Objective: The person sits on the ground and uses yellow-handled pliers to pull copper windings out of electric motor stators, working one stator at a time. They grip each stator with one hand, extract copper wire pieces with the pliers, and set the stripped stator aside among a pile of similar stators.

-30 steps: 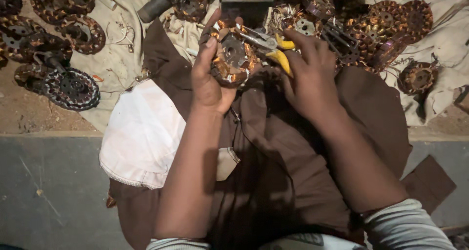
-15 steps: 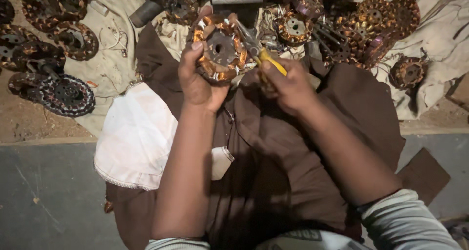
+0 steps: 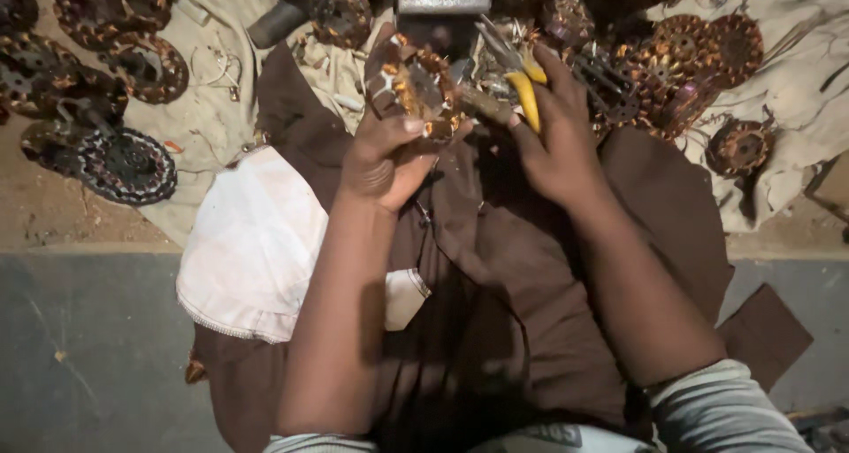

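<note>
Presently, left to right:
Far left: round dark wound stator [image 3: 124, 163] lying on the pale cloth [image 3: 208, 121].
Left hand [image 3: 385, 157]: grip clenched on a round copper-wound motor stator [image 3: 416, 86], raised above the lap.
Right hand [image 3: 557, 143]: grip closed on yellow-handled pliers [image 3: 522, 81], nose at the stator's edge.
Step, judged: stripping the winding; next calls for a firm pull.

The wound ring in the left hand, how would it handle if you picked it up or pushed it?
The ring looks like metal packed with copper coils, so probably stiff and heavy for its size. The left hand tilts it without visible sag. Round, it might roll on edge; laid flat like the ring on the cloth, it should stay.
</note>
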`<state>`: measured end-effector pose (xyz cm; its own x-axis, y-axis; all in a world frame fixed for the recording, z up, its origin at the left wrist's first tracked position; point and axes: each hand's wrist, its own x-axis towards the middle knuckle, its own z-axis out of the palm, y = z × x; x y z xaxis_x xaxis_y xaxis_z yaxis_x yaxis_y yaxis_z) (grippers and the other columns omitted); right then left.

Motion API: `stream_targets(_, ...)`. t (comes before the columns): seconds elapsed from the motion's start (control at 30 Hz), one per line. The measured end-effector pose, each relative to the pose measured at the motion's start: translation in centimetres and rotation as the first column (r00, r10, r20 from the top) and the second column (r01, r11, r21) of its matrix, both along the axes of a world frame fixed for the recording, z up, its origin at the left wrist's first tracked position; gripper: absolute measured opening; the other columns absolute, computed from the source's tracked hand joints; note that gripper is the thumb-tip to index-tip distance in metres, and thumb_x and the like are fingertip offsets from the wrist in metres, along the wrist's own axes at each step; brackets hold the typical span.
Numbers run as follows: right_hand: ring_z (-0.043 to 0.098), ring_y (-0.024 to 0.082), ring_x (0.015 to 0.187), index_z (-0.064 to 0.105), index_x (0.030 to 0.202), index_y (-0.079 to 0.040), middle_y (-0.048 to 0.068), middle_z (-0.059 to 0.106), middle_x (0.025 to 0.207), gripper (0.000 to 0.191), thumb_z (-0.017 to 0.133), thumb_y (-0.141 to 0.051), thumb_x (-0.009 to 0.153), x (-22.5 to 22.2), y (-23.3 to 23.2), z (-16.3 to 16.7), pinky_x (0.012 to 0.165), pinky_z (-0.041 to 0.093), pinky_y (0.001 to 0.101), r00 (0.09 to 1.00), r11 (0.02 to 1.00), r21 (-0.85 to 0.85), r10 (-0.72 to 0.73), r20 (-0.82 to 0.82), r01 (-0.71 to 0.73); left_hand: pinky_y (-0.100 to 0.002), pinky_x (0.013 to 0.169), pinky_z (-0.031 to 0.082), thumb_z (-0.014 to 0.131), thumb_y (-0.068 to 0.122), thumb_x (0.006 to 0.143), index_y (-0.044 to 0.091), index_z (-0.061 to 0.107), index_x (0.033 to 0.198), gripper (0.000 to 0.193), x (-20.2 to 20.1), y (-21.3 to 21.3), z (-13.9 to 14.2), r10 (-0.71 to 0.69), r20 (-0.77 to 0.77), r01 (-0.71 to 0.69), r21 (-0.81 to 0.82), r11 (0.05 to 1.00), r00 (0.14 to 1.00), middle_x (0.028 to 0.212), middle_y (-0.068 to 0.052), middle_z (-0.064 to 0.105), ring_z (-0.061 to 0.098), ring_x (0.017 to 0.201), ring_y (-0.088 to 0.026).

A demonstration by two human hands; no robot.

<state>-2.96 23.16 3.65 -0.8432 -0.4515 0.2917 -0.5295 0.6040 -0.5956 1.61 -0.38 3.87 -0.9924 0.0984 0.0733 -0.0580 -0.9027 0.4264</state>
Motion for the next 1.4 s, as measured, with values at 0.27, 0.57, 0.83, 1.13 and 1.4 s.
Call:
stream_targets(0.27,0.034,0.043,0.151,0.064,0.128,0.000,0.017,0.031,0.170,0.046,0.071,0.001,0.083,0.4,-0.6,0.9,0.126,0.028,0.0542,0.979,0.981,0.192,0.038,-0.203,0.002,-0.050,0.089,0.065,0.064,0.046,0.105,0.024,0.035,0.162,0.067,-0.3,0.2,-0.1,-0.025,0.081,0.028,-0.028,0.999,0.996,0.140,-0.015,0.061,0.068,0.116,-0.036)
stream_targets(0.57,0.047,0.039,0.131,0.067,0.124,-0.004,0.012,0.051,0.148,0.044,0.078,-0.005,0.081,0.9,-1.5,2.8,0.109,0.035,0.0538,0.960,0.974,0.224,0.031,-0.280,0.033,-0.051,0.085,0.064,0.050,0.063,0.104,0.016,0.040,0.157,0.071,-0.8,0.5,0.7,-0.004,0.165,0.019,-0.089,0.996,0.986,0.135,-0.019,0.060,0.071,0.105,-0.037)
stream_targets(0.83,0.059,0.036,0.104,0.071,0.109,-0.001,0.012,0.066,0.121,0.031,0.079,-0.006,0.080,1.3,-2.1,3.6,0.089,0.049,0.0470,0.926,0.983,0.167,-0.006,-0.377,0.074,-0.050,0.081,0.065,0.046,0.066,0.101,0.014,0.042,0.155,0.076,-0.9,0.5,0.6,-0.074,0.204,0.087,-0.055,0.995,0.976,0.131,-0.018,0.064,0.072,0.104,-0.037)
stream_targets(1.13,0.060,0.032,0.081,0.071,0.115,0.007,0.029,0.062,0.105,0.031,0.063,-0.022,0.108,0.7,-1.6,0.2,0.077,0.045,0.0402,0.634,0.811,-0.413,0.068,0.770,0.414,-0.046,0.082,0.063,0.046,0.056,0.110,0.013,0.044,0.158,0.064,-0.7,1.0,0.3,-0.159,0.135,0.171,-0.086,0.981,0.978,0.133,-0.017,0.063,0.071,0.104,-0.034)
stream_targets(1.4,0.048,0.038,0.138,0.065,0.126,-0.001,0.015,0.050,0.152,0.040,0.074,-0.008,0.087,0.3,-0.2,3.9,0.113,0.037,0.0490,0.991,0.992,0.121,0.053,-0.123,-0.038,-0.049,0.079,0.064,0.044,0.058,0.106,0.015,0.043,0.156,0.065,-1.1,0.8,0.5,-0.027,0.200,0.034,-0.035,0.999,0.979,0.131,-0.016,0.064,0.072,0.100,-0.034)
